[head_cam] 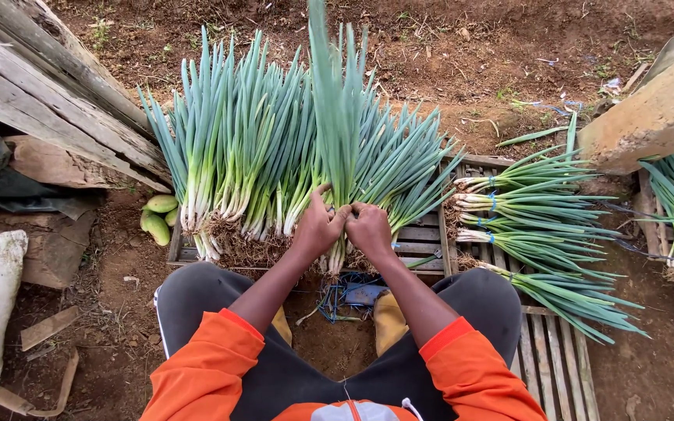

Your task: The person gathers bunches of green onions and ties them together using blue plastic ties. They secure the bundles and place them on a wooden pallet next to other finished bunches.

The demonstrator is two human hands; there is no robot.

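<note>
Both hands point(345, 228) grip onion bunch point(335, 117).

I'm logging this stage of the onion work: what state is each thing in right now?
Left hand: closed on the held bunch.
Right hand: closed on the same bunch, touching the left.
Held bunch of green onions: upright, gripped near its white base.
Loose green onions: leaning in a row on the wooden crate.
Tied bundles: lying flat, bound with blue bands.
Yellow-green fruits: lying on soil.

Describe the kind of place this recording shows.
Probably an outdoor farm sorting spot: bare soil all around, spring onions with roots standing on a slatted wooden pallet, and tied bundles alongside. Both hands grip one bunch.
</note>
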